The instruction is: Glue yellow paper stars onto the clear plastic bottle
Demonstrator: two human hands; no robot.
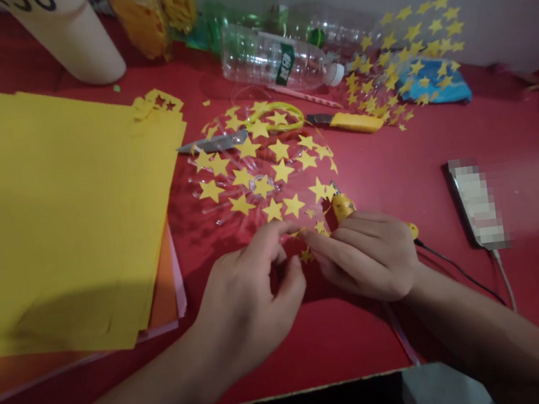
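Observation:
My left hand (pixel 253 294) and my right hand (pixel 365 252) meet at the near edge of a clear plastic disc (pixel 210 189) covered with several yellow paper stars (pixel 267 183). Both pinch a small yellow star (pixel 301 232) between their fingertips at the disc's rim. A yellow glue gun (pixel 342 205) with a black cord (pixel 457 268) lies under my right hand, its nozzle pointing up toward the stars.
A stack of yellow and orange paper (pixel 57 213) fills the left. Scissors (pixel 242 137), a yellow utility knife (pixel 348 122), clear plastic bottles (pixel 273 59), a second star-covered piece (pixel 403 57), a white cone (pixel 76 42) and a phone (pixel 477 204) lie on the red table (pixel 416 166).

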